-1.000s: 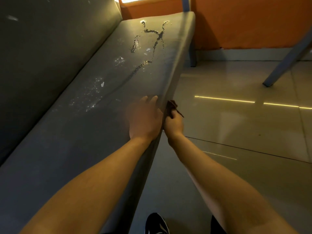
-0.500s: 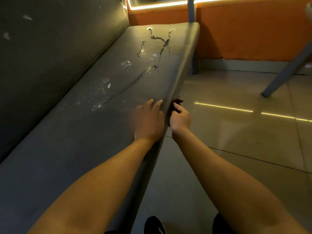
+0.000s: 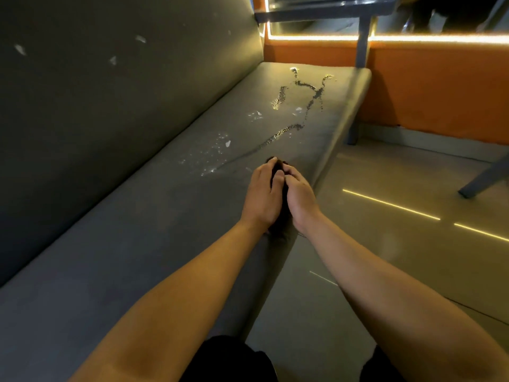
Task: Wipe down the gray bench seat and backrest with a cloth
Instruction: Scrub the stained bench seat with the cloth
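The gray bench seat (image 3: 143, 230) runs from the near left to the far right, and its dark backrest (image 3: 104, 86) rises on the left. A dark cloth (image 3: 278, 169) is bunched between both hands on the seat near its front edge. My left hand (image 3: 263, 197) and my right hand (image 3: 298, 197) are pressed side by side, their fingers curled round the cloth, which mostly hides under them. Wet streaks and white specks (image 3: 300, 106) lie on the seat beyond the hands.
An orange wall (image 3: 440, 86) with a glowing light strip closes the far end. The tiled floor (image 3: 399, 244) lies to the right, with a gray table leg (image 3: 484, 177) at the right edge. The bench's metal post (image 3: 362, 42) stands at the far end.
Both hands have moved from the seat's front edge onto its top. The left hand, flat on the seat before, now grips the cloth together with the right. The camera has tilted up.
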{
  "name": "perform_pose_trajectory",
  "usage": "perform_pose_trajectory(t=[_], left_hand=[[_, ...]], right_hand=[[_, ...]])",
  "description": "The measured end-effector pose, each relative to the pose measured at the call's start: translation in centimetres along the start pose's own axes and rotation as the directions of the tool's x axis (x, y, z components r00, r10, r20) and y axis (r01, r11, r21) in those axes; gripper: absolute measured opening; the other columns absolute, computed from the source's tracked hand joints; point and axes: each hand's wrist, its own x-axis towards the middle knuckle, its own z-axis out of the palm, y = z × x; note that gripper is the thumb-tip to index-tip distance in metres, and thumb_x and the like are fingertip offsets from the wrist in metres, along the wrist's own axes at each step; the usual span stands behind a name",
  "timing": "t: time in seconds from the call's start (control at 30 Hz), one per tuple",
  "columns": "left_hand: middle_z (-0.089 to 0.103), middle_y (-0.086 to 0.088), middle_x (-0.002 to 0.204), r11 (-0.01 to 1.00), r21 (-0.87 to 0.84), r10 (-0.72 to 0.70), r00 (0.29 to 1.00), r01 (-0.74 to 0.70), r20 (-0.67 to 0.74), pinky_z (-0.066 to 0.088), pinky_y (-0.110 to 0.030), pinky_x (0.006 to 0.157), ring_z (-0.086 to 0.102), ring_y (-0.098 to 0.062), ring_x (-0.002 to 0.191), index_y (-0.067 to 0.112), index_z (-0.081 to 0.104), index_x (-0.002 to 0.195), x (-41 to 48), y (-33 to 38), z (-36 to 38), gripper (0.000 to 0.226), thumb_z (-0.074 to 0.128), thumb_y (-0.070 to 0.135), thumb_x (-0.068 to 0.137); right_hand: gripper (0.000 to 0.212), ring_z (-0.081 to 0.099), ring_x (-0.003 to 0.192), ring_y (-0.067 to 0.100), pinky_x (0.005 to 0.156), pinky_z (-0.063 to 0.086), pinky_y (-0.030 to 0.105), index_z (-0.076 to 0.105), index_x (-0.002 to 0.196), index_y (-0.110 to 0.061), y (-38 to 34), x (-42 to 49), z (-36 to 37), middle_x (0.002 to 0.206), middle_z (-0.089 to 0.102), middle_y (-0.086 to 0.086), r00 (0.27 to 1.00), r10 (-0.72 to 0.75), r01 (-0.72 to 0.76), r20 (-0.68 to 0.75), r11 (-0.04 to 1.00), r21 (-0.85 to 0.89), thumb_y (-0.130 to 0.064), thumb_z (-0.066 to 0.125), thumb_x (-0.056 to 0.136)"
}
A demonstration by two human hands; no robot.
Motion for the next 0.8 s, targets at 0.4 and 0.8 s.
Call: perform_pose_trajectory(t=[0.4,0.8], left_hand=[[0.057,-0.008,0.140,0.973,0.162,-0.110,0.946,0.166,-0.305,0.041,-0.031,0.110,0.052,-0.023,0.130,0.011,0.059,0.138,4.9,-5.8,-6.2,0.040,0.048,0.005,0.100],[0.055,-0.004,0.148,0.946,0.311,0.075,0.995,-0.090,0.062,0.037,-0.037,0.117,0.047,-0.020,0.139,0.016,0.060,0.140,3.7,-4.3,0.4,0.038,0.048,0.015,0.104]], right_hand=[[0.044,0.037,0.143,0.022,0.116,0.024,0.042,0.055,0.142,-0.024,0.4,4.7,-0.3,0.149,0.050,-0.003,0.942,-0.307,0.200,0.136,0.186,-0.962,-0.013,0.046,0.100],[0.040,0.033,0.148,0.018,0.119,0.021,0.036,0.052,0.145,-0.018,3.8,5.9,-2.9,0.154,0.048,0.000,0.881,-0.472,0.129,0.045,0.149,-0.980,-0.019,0.045,0.106]])
